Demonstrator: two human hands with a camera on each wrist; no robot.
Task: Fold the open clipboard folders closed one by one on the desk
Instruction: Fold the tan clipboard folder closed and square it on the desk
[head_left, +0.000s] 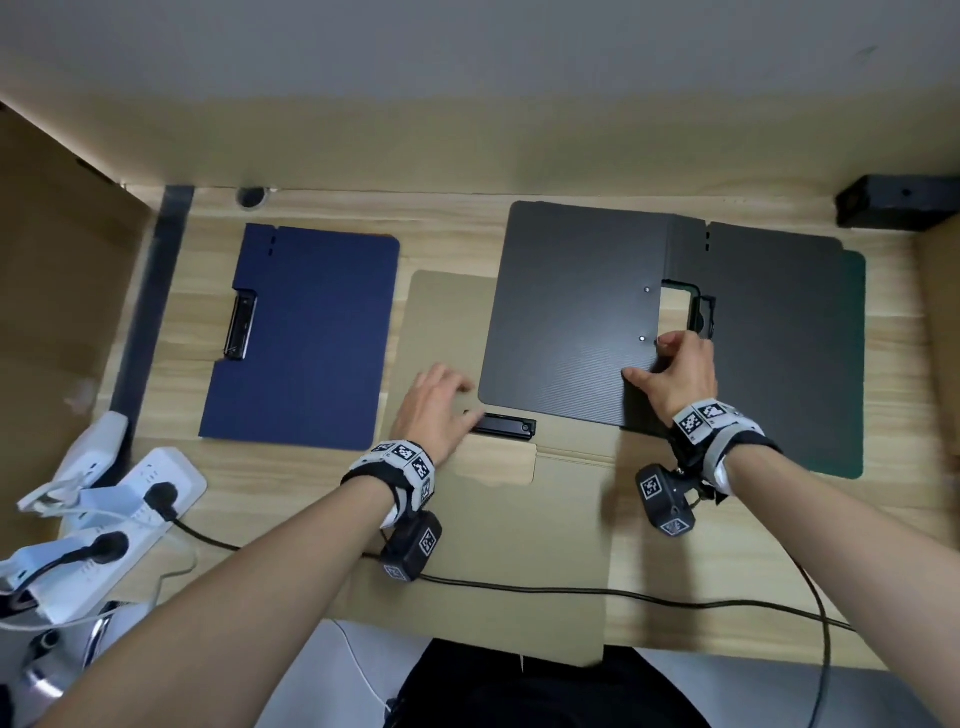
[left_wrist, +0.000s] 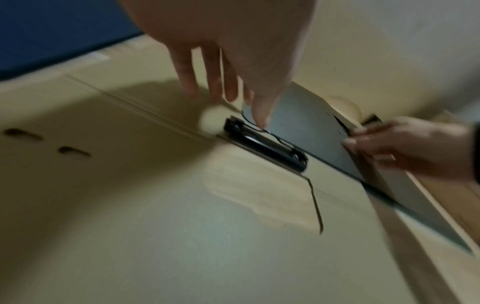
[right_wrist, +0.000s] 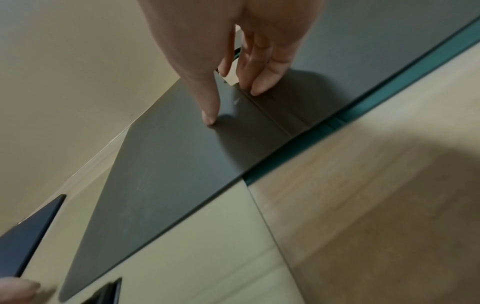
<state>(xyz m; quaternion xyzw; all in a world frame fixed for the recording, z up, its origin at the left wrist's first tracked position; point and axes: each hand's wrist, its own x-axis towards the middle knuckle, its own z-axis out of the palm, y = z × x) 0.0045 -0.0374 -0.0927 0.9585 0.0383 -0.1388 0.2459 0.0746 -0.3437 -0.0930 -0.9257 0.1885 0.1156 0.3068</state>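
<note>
A closed blue folder (head_left: 306, 332) lies at the left of the desk. A tan folder (head_left: 498, 545) lies open in the middle, its black clip (head_left: 506, 427) facing up. My left hand (head_left: 436, 400) rests on it with straight fingers, fingertips (left_wrist: 192, 90) just beside the clip (left_wrist: 265, 146). A dark grey folder (head_left: 571, 312) lies open at the right, overlapping the tan one and covering a green folder (head_left: 852, 364). My right hand (head_left: 670, 374) touches the grey folder (right_wrist: 168, 174) at its spine, thumb on the left panel, fingers (right_wrist: 259, 86) on the crease. The green folder's edge (right_wrist: 389, 88) shows beneath.
White power strips (head_left: 130, 499) with plugs sit at the front left. A black cable (head_left: 571, 590) runs across the tan folder and the desk (head_left: 727, 571). A black box (head_left: 893, 208) stands at the back right, and cardboard (head_left: 52, 286) walls the left side.
</note>
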